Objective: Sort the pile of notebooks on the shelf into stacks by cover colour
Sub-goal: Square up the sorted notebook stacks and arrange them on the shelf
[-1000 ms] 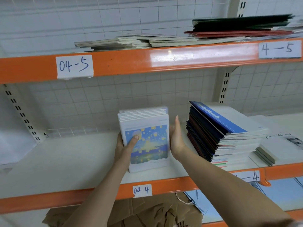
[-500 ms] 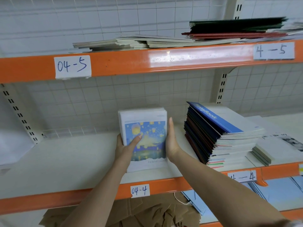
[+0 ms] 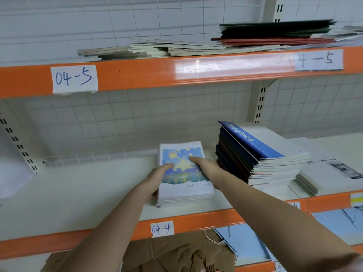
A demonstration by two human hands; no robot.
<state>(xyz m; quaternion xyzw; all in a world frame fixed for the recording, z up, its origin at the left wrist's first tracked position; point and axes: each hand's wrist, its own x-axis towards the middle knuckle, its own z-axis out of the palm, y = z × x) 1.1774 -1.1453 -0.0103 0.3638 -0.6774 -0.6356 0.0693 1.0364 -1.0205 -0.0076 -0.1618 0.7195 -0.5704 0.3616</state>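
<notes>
Painted-cover stack tipped from upright to flat on shelf; thumbs now on top.

- Shelf: bare surface left of the small stack of notebooks; a hand could pass there.
- Tall pile of notebooks just beside it blocks the right.
- Upper shelf beam limits headroom.

I see orange shelf beams crossing at 12 and 6 o'clock, a white wire-grid back panel behind, slotted cream uprights at 2 and 9 o'clock.
</notes>
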